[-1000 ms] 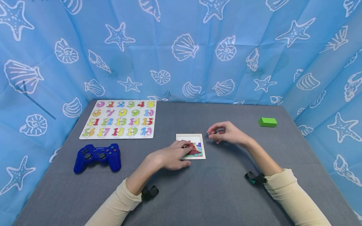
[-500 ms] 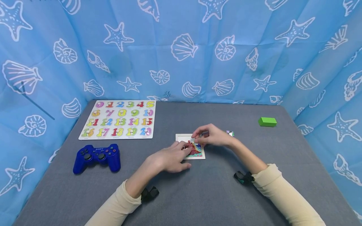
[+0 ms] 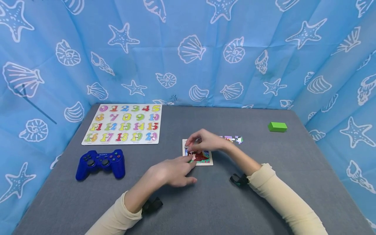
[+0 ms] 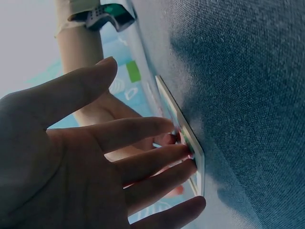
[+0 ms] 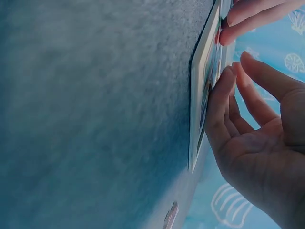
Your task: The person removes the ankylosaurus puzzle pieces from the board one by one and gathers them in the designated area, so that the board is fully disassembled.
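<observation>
A small jigsaw puzzle (image 3: pixel 202 158) in a pale wooden frame lies mid-table, showing a dark red figure. My right hand (image 3: pixel 207 140) is over its upper left part, thumb and fingers brought together around a small puzzle piece that the fingers mostly hide. In the right wrist view that hand's curled fingers (image 5: pixel 220 102) sit close against the puzzle's face. My left hand (image 3: pixel 173 171) reaches in from the lower left with extended fingers, the tips touching the puzzle's lower left area. Several loose puzzle pieces (image 3: pixel 238 139) lie right of the frame, partly behind my right wrist.
A number board (image 3: pixel 126 125) lies at the back left, with a blue game controller (image 3: pixel 101 163) in front of it. Toward the back right stands a green block (image 3: pixel 277 127). A blue curtain (image 3: pixel 164 58) with shell prints borders the grey table (image 3: pixel 211 202).
My right hand has moved left from beside the frame to the puzzle's upper left, uncovering the loose pieces. My left hand has drawn back slightly toward the lower left edge.
</observation>
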`<state>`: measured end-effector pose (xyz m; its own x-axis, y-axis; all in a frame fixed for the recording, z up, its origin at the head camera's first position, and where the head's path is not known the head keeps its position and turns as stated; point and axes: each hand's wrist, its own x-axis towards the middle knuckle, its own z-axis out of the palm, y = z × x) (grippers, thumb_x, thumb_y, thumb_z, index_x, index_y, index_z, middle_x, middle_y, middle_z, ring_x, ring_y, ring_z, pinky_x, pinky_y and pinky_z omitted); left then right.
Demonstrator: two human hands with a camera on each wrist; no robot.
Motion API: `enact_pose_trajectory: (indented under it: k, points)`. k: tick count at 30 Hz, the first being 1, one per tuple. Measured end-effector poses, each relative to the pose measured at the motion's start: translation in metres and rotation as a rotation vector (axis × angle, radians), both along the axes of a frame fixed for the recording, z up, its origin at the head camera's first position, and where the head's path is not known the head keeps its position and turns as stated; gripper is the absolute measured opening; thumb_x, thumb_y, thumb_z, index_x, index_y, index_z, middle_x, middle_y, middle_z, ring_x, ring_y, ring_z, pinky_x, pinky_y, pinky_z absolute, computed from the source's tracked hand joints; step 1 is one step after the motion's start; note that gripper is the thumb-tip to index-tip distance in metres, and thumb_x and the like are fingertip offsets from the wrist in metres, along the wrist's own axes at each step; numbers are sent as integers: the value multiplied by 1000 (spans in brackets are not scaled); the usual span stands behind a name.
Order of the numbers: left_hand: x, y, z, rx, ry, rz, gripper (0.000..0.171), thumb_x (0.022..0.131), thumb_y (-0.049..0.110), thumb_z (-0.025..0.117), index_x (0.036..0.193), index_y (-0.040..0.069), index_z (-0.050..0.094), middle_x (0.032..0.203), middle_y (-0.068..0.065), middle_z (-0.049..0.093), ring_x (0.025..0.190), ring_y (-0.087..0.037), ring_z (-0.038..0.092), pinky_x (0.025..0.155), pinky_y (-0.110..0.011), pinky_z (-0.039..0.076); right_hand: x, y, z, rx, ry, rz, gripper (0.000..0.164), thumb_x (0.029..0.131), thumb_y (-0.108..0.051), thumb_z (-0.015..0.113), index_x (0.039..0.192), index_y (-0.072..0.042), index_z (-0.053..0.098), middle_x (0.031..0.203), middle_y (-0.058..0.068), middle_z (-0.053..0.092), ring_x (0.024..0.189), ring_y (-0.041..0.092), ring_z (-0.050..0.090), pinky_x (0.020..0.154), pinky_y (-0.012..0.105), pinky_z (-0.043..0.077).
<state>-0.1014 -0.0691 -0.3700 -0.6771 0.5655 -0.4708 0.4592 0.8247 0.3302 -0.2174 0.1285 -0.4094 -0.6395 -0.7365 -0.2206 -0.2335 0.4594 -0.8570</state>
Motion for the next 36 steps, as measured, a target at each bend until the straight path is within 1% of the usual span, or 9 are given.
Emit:
enact_pose_trajectory:
  k: [3,10,15,18,23,28,31,36]
  points:
    - [2,-1,0,9,-1,0,72,109,49,62,168,14,43,182,-7,26,168,-20,31,131,-48,39,-1,-7,0,29,21,18,19,103,-6,70,119,1,77,96,13,75,71,16,62,66,26,56]
    - [3,-1,1,6,0,-8,68,109,48,62,165,13,48,183,-8,25,167,-20,32,129,-48,42,-3,-11,-1,78,54,4,13,98,-4,75,110,2,79,83,3,71,68,10,59,64,22,52]
    - [3,-1,1,4,-14,-5,68,109,48,62,165,13,47,183,-9,24,167,-20,33,129,-50,42,-2,-12,-1,95,60,-3,13,96,-3,77,108,1,80,82,0,66,68,8,56,63,20,50]
    - [2,-1,1,2,-20,2,67,109,48,62,165,14,47,183,-8,24,167,-20,33,129,-51,42,-1,-13,-2,106,52,-8,13,96,-2,77,109,1,79,84,0,65,69,8,55,64,20,49]
    - [3,0,1,-3,-5,-2,65,110,47,62,164,14,49,182,-7,28,166,-21,35,127,-50,44,1,-14,-1,121,44,-15,12,96,-2,77,108,0,76,86,0,63,69,8,55,64,20,48]
    - [3,1,0,-9,3,-1,64,110,46,62,164,15,49,181,-7,29,165,-21,37,126,-50,46,2,-14,1,110,54,0,11,97,-3,77,107,0,74,88,1,63,71,8,56,65,20,49]
    - [3,1,0,-6,-7,4,64,110,46,62,164,15,49,181,-6,29,165,-21,38,126,-50,46,3,-13,3,81,57,28,11,98,-2,76,107,0,72,91,5,67,72,11,58,66,22,51]
    - [2,1,-1,-3,-1,6,63,109,46,63,164,16,50,180,-6,32,164,-22,39,126,-50,45,3,-10,3,22,50,64,9,100,1,71,109,2,71,93,14,74,75,15,65,69,25,56]
